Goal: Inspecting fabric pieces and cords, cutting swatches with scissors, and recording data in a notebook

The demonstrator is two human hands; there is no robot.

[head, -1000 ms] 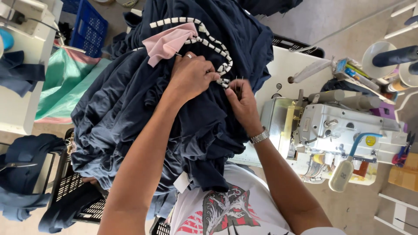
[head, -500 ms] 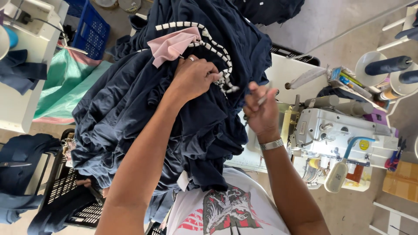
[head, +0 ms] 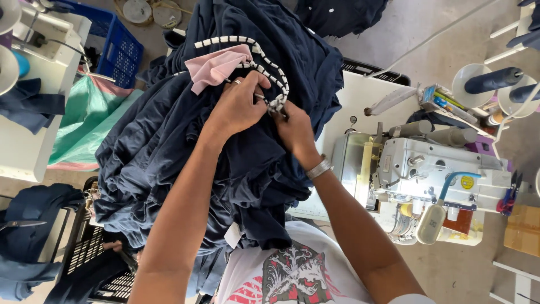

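Note:
A big heap of dark navy garments (head: 185, 152) fills the middle of the head view. A navy-and-white striped trim (head: 264, 53) curves over its top, beside a pink fabric piece (head: 214, 66). My left hand (head: 239, 104), with a ring on one finger, presses on the heap and pinches the trim's lower end. My right hand (head: 292, 129), a metal bracelet at the wrist, meets it there and grips the same trim end; a small metal tool seems to sit between the fingers, but it is mostly hidden.
A white sewing machine (head: 433, 180) stands on its table at the right, with thread cones (head: 492, 79) behind it. A blue crate (head: 115, 48) and green cloth (head: 90, 118) lie at the left. A black crate (head: 84, 259) with more navy cloth sits lower left.
My right hand, which had lifted away to the right half a second ago, has come back to the trim beside my left hand. The left hand has stayed on the heap.

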